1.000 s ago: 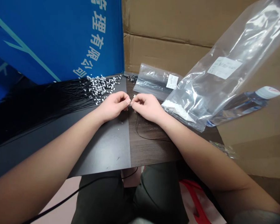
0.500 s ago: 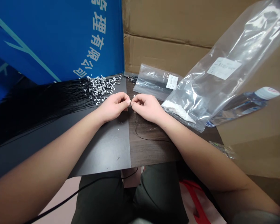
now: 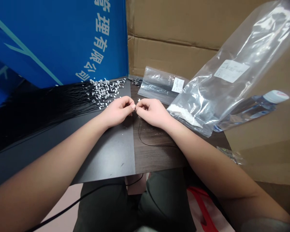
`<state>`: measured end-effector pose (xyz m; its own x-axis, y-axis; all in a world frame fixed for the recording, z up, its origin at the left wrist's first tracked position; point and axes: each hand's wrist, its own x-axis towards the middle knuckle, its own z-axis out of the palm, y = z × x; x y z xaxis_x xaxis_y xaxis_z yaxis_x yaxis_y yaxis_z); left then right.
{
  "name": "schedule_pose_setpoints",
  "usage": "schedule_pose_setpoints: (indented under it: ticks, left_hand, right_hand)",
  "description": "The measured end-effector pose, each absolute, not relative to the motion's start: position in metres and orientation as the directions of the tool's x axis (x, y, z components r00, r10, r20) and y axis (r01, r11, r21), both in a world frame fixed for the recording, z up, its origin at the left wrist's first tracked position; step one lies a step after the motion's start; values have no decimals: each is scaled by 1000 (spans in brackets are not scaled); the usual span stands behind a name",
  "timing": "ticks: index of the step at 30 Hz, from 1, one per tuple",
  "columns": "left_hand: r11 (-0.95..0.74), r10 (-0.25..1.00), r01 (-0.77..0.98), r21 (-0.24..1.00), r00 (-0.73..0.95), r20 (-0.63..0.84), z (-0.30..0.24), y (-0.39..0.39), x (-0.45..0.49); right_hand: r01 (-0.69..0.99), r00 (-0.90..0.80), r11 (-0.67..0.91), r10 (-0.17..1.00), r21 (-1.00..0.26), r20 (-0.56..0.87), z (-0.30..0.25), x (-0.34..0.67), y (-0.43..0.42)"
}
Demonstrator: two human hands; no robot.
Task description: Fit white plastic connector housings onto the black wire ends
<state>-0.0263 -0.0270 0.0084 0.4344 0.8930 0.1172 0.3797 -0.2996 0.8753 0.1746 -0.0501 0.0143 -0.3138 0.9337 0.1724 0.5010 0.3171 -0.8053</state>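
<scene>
My left hand point(image 3: 119, 111) and my right hand point(image 3: 153, 112) meet fingertip to fingertip above the seam of the table, both closed in a pinch. A thin black wire point(image 3: 145, 143) runs down from beneath my right fingertips and curves right across the wood-grain surface, under my forearm. Whatever tiny piece my left thumb and finger pinch is too small and covered to name. Beyond my left hand lies a heap of white connectors point(image 3: 103, 90) on the ends of black wires point(image 3: 50, 103), which trail off left.
A clear bag with white small parts point(image 3: 183, 114) leans at the right, beside a water bottle point(image 3: 251, 111). Behind my hands lies a flat labelled bag point(image 3: 159, 83). A cardboard wall point(image 3: 174, 22) and a blue panel point(image 3: 62, 38) close off the back.
Both hands stay almost in place, fingertips together, with only slight finger movement. The loop of black wire under my right hand has shifted a little to the left.
</scene>
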Motion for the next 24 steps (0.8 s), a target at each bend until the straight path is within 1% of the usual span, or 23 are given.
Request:
schedule_pose_setpoints:
  ticks: [6, 24]
  left_hand:
    - [-320, 890, 417, 851, 440, 119, 8, -26, -28]
    - [-319, 893, 423, 848, 433, 121, 9, -26, -29]
  right_hand:
    - [510, -319, 310, 934, -803, 159, 16, 174, -51]
    - [516, -328, 327, 929, -792, 170, 15, 174, -51]
